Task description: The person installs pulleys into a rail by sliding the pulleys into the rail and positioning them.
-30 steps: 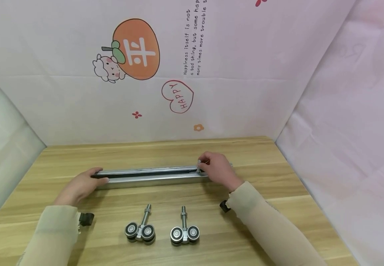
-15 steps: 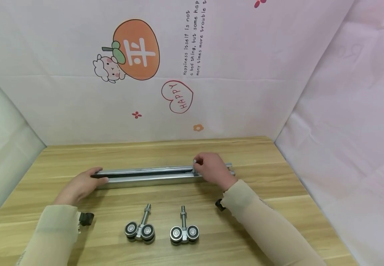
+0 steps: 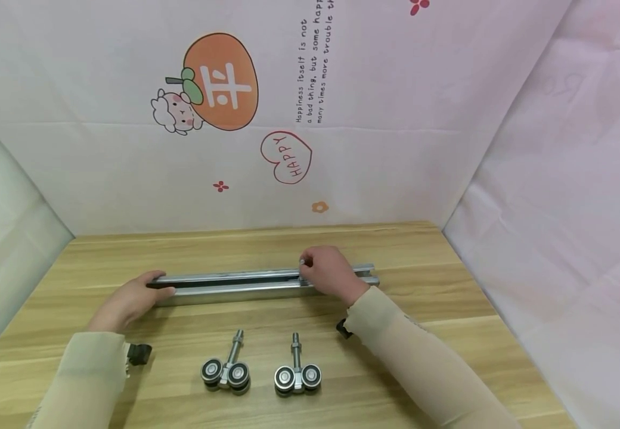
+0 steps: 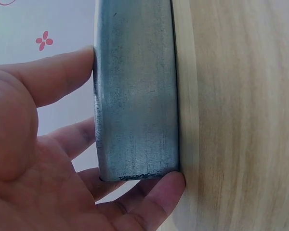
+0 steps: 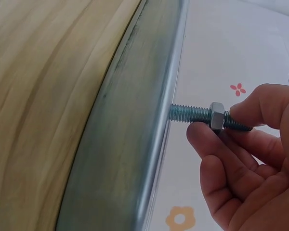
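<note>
A slotted metal rail (image 3: 240, 292) lies lengthwise on the table, slot facing up. My left hand (image 3: 127, 302) grips its left end, thumb on the near edge and fingers at the far side and end. With thumb and fingers, my right hand (image 3: 330, 271) pinches a threaded bolt (image 5: 189, 113) that stands up out of the slot. A hex nut (image 5: 216, 115) sits partway along the bolt. Whatever the bolt carries inside the rail is hidden. Nearer me lie two roller trolleys, the left trolley (image 3: 226, 374) tilted and the right trolley (image 3: 297, 378) pointing straight away.
The wooden table (image 3: 181, 411) is bounded at the back by a printed white cloth (image 3: 374, 167). More white cloth hangs at both sides. A black wrist mount (image 3: 139, 354) shows below the left hand.
My right hand has slid leftward along the rail with the bolt, uncovering the rail's right end. The left hand and the two trolleys have stayed in place.
</note>
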{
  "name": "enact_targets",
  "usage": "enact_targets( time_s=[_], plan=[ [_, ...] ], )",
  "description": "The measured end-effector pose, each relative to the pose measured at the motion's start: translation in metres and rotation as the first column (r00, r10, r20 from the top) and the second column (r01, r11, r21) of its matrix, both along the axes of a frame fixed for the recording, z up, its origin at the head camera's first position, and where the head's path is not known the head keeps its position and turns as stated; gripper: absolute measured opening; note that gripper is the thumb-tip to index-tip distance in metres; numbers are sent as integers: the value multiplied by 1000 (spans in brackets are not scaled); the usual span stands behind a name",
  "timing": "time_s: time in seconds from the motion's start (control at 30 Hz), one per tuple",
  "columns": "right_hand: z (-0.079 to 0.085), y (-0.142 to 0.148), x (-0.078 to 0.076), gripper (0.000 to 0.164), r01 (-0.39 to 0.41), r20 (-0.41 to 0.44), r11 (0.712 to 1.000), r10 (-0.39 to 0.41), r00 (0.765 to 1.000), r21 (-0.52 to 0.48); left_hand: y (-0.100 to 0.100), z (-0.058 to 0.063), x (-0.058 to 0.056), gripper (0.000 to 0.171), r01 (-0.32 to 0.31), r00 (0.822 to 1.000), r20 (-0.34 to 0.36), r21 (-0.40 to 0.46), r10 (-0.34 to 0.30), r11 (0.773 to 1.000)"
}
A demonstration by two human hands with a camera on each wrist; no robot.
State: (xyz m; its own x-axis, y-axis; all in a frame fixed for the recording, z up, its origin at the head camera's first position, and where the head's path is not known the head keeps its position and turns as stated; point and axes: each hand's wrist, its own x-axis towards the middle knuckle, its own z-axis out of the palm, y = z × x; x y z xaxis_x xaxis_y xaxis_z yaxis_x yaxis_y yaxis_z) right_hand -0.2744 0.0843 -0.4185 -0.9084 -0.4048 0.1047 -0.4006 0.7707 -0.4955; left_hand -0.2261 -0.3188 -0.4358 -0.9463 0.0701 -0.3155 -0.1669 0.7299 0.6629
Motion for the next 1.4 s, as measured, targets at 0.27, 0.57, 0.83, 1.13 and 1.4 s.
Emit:
enact_targets(
  time_s=[0.27,0.57,0.83,1.13,1.4],
  plan=[
    [-2,-16,-3,15,-50,-22,998,51,998,34,-1,-1,-1,81,5,1000,-1,-24,-5,1000],
    [4,-33,-2,17,-85,-10,996,85,996,34,-2,0,-2,85,17,1000,-16,-52,-18,999],
    [8,-49,-2,16,-104,6,994,103,995,44,-2,1,-1,90,16,1000,-8,-32,-16,999],
    [10,-65,-1,16,-131,22,990,130,991,51,1,1,-4,82,18,1000,21,-31,-18,999],
    [12,-80,-1,15,-143,29,987,141,990,68,8,5,-7,72,1,1000,-28,-86,-4,996]
  ],
)
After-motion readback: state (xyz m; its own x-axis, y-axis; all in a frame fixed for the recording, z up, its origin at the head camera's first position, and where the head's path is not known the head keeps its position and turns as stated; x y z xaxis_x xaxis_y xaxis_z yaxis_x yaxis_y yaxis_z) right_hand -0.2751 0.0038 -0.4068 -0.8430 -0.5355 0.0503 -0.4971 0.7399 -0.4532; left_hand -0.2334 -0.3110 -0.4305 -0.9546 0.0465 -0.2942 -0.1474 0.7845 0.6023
